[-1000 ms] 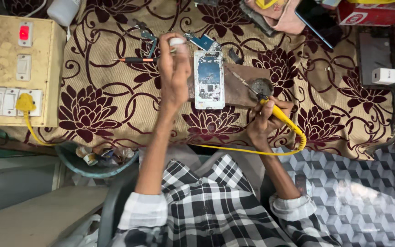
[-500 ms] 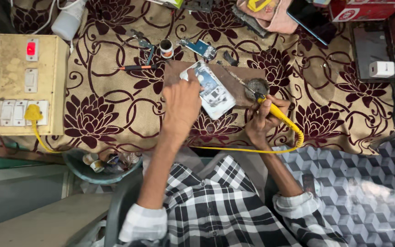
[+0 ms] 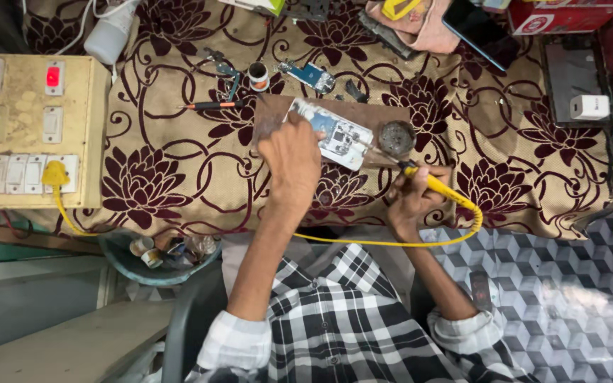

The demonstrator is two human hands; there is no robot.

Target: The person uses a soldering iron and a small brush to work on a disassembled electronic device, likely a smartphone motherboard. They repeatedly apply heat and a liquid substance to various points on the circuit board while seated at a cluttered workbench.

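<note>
— Hands first: what does each one hold?
— The left hand [image 3: 291, 162] pins an opened phone [image 3: 338, 137] on a brown mat [image 3: 272, 112]; the right hand [image 3: 411, 202] grips a yellow soldering iron [image 3: 440, 190].
— Where is the phone?
— At the left hand's two o'clock, just beside a round tip-cleaner tin [image 3: 396, 137], which sits at the iron's eleven o'clock.

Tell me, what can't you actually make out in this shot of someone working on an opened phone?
Head view only:
- The soldering iron tip: too small and blurred to tell whether it touches the opened phone.
- The phone's near end: hidden under the left hand.
- The right hand grip: fingers curl out of sight beneath the handle.
- The bowl contents: small, shadowed, unclear.
- The red box: cut off by the top edge.
</note>
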